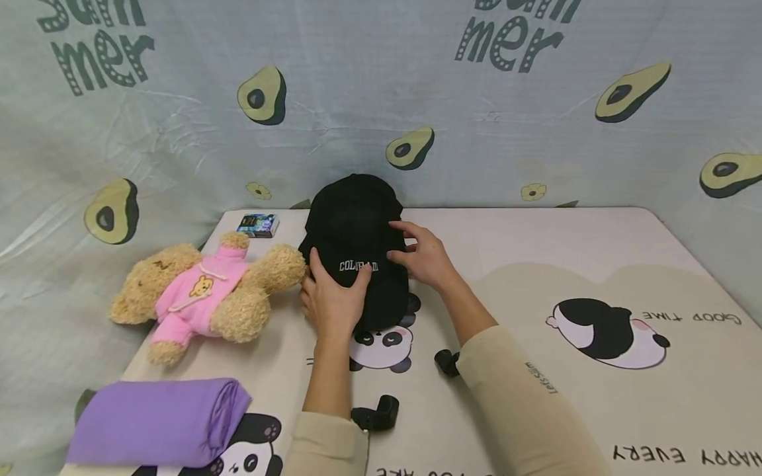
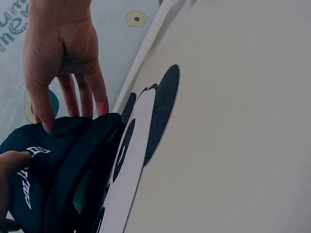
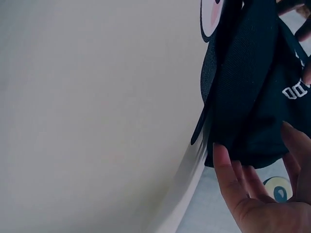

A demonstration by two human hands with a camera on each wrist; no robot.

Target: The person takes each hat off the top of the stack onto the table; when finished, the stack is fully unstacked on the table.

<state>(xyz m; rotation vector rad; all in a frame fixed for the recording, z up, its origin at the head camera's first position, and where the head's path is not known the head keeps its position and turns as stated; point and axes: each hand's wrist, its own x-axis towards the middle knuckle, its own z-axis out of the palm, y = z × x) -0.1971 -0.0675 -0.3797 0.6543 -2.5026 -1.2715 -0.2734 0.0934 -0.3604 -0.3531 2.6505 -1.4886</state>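
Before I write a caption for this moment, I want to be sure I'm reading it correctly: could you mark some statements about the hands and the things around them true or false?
1. The left hand and right hand both touch the black cap. True.
2. To the right of the cap lies the folded purple cloth. False: it lies to the left, nearer the head camera.
3. The small box lies beyond the teddy bear in the head view. True.
4. The bear's top is blue. False: it is pink.
5. The cap's lettering is white. True.
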